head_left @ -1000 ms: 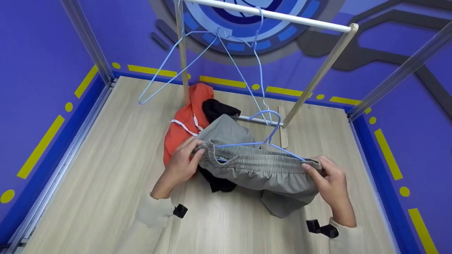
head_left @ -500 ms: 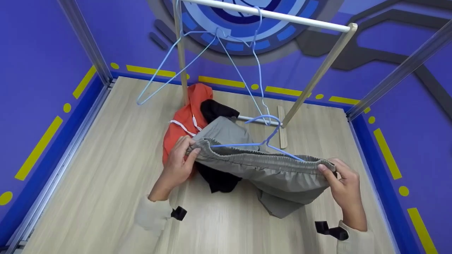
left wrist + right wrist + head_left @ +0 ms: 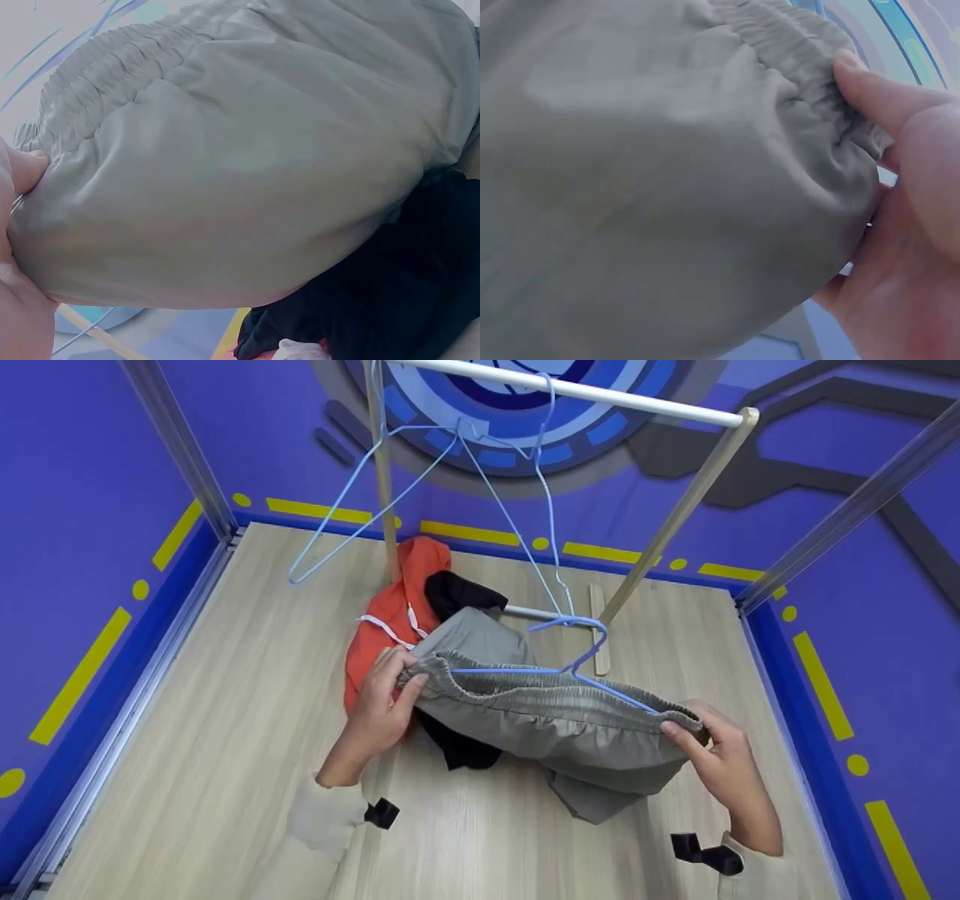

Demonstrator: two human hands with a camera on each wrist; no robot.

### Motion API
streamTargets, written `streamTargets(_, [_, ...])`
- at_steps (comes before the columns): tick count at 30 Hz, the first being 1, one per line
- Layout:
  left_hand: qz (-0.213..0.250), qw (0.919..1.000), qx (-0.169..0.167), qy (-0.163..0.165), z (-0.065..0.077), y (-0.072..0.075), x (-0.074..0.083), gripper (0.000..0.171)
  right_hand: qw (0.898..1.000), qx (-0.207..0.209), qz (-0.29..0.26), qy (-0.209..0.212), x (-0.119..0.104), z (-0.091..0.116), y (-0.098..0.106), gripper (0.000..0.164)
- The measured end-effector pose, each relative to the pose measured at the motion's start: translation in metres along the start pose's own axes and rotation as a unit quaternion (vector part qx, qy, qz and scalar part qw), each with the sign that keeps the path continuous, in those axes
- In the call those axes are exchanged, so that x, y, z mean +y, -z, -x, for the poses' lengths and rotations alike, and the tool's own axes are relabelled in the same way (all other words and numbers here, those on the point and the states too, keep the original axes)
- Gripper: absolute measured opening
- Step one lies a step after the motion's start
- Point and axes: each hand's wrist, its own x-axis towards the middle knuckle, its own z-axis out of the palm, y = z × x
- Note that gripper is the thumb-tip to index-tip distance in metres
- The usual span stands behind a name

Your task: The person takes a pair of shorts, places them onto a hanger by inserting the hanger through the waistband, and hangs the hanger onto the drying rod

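Grey trousers or shorts with an elastic waistband [image 3: 555,712] are stretched between both hands. My left hand [image 3: 379,701] pinches the left end of the waistband, thumb on the outside. At the other end, my right hand [image 3: 724,757] grips the band the same way. A blue hanger [image 3: 589,660] sits inside the waist opening, its hook rising above the fabric; its lower part is hidden by the cloth. In the left wrist view, the grey fabric [image 3: 240,165] fills most of the picture. The right wrist view shows the right thumb [image 3: 877,90] pressing on the gathered band.
A rack with a white top rail [image 3: 570,390] stands behind the garment. Light-blue hangers [image 3: 337,510] hang from it. An orange garment with white drawstrings [image 3: 375,622] and black cloth [image 3: 465,592] lie on the wooden surface at the rack's left foot. Purple walls surround the table.
The right hand moved outward to the right, stretching the waistband, then came slightly back in. The hanger's hook has tipped lower and shifted right. The left hand moved slightly left.
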Motion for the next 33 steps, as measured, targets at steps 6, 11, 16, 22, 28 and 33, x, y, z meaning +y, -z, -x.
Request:
streamTargets(6, [0.001,0.9999,-0.010,-0.003,-0.003,0.002,0.011,0.007,0.998,-0.038,0.041,-0.020,0.012,0.003,-0.001,0.024])
streamTargets(11, [-0.001,0.9997,-0.024,-0.011,0.003,-0.002,-0.007,0.005,0.993,-0.060,0.090,-0.044,0.005,0.000,-0.002,0.024])
streamTargets(16, [-0.008,0.9996,-0.027,-0.002,0.006,-0.004,-0.011,0.004,0.986,-0.100,0.113,-0.070,0.012,0.004,-0.004,0.012])
streamTargets(22, [0.006,0.9974,-0.050,0.051,0.012,-0.005,-0.015,0.008,0.983,-0.116,0.100,-0.100,0.019,0.011,-0.007,0.018])
streamTargets(28, [0.006,0.9954,-0.051,0.082,0.013,-0.009,-0.013,0.013,0.989,-0.097,0.062,-0.096,0.029,0.022,-0.013,0.033])
streamTargets(33, [0.006,0.9948,-0.058,0.084,0.010,-0.011,-0.011,0.021,0.993,-0.063,0.063,-0.075,0.035,0.029,-0.013,0.032])
